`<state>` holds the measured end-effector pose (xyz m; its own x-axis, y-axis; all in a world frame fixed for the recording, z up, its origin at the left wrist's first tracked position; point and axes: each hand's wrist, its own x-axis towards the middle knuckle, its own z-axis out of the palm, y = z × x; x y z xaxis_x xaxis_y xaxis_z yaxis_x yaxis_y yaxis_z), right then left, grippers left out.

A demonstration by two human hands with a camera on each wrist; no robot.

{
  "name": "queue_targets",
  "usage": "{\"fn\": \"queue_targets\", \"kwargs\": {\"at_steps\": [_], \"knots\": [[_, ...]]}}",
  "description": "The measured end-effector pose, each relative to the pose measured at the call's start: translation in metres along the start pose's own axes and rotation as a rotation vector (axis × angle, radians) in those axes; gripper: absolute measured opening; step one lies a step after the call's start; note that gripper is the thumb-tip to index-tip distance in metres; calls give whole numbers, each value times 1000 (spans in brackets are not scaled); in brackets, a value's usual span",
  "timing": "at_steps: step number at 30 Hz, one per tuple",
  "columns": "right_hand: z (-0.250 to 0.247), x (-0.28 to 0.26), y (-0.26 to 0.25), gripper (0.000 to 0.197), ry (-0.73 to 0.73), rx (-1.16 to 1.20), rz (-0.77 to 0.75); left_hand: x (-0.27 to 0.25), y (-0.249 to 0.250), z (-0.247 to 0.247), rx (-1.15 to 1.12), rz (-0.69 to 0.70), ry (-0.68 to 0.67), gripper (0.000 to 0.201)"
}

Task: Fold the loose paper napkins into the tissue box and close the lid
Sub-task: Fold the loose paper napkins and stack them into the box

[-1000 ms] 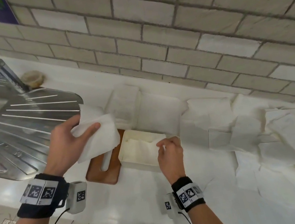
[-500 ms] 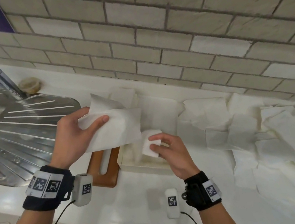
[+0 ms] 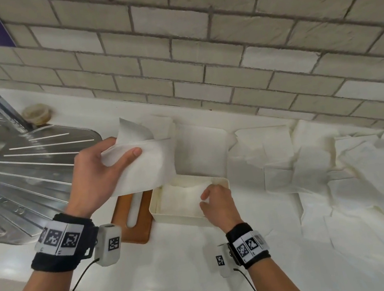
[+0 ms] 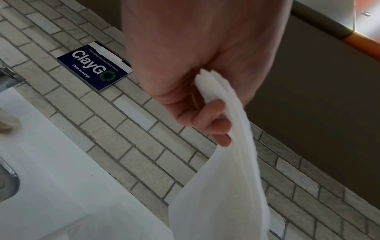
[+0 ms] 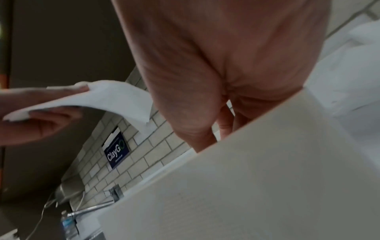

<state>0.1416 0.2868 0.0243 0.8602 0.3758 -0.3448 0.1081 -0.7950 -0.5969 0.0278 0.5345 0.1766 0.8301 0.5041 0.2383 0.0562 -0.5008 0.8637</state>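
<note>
Meanwhile the left hand [image 3: 94, 177] pinches a napkin [image 3: 143, 163] aloft — ready to go in. Right hand [image 3: 217, 204] reaches into the open tissue box [image 3: 172, 218], its grip unclear — likely tamping napkins flat.

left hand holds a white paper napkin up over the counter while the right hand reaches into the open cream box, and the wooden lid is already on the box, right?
Not quite: the brown wooden lid lies on the counter beside the open cream tissue box, as the head view shows. The rest holds.
</note>
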Motion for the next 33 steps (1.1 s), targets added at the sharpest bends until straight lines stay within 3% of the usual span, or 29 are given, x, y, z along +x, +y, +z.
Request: {"fn": "queue_targets", "kwargs": {"at_steps": [2,4,7,9,10,13,18,23,26,31,33], "knots": [[-5,-8,-2,25,-61,-168,-19,-1,-2,2,5,2,-10,39],[-19,-16,-9,18,49,-151,-128,-3,-1,5,9,-17,-13,37],[-49,-33,-32,16,219,444,-329,-6,6,13,-39,-21,-66,34],[-66,-41,-48,37,131,761,-449,-7,11,19,-44,-13,-121,33],[-71,-41,-52,49,98,768,-503,-7,13,22,-41,-8,-151,34],[-79,-36,-56,63,36,560,-587,-7,18,28,-66,-19,-226,27],[-77,-28,-53,21,-19,472,-569,-7,20,33,-76,-40,-265,17],[-70,-24,-48,18,-35,380,-608,-6,12,40,-161,-127,-269,9],[-67,-18,-46,23,-50,335,-580,-7,10,48,-198,-169,-177,15],[-68,-6,-33,19,-170,259,-462,3,1,42,-238,-159,142,21],[-64,7,-26,20,-152,170,-401,7,-1,34,-187,-126,181,22]]}}
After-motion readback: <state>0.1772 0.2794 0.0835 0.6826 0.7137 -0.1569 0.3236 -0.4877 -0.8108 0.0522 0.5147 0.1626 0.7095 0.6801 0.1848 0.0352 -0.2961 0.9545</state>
